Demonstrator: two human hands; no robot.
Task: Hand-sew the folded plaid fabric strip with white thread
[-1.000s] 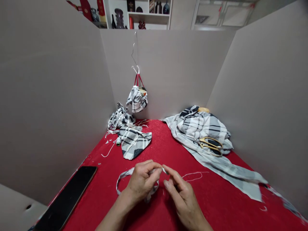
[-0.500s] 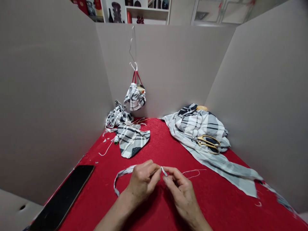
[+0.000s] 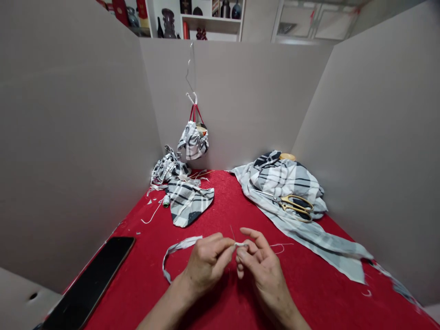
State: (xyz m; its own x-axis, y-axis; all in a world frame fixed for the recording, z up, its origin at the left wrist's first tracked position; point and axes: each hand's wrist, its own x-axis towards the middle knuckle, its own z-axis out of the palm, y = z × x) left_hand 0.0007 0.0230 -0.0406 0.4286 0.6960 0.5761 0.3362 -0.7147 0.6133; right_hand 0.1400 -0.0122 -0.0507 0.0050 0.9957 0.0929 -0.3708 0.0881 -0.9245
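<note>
My left hand (image 3: 209, 259) pinches a narrow grey-white fabric strip (image 3: 182, 244) between thumb and forefinger; its tail curls out to the left over the red cloth. Close to those fingertips a thin needle-like sliver (image 3: 232, 233) sticks up, too fine to make out fully. My right hand (image 3: 263, 261) grips the strip's short end with thumb and a bent finger, its forefinger raised. A loose pale thread (image 3: 282, 247) lies just right of this hand.
Gold-handled scissors (image 3: 297, 204) rest on heaped plaid fabric (image 3: 282, 174) at right. At left are a plaid piece (image 3: 189, 199), a thread spool (image 3: 166, 200), scraps (image 3: 168, 167) and a phone (image 3: 91, 282). A plaid pouch (image 3: 193, 142) hangs at the back. Grey panels enclose three sides.
My right forefinger has lifted away from the strip. The strip's end now lies level between both hands, and the thin sliver shows above the left fingertips. The view has tilted up slightly.
</note>
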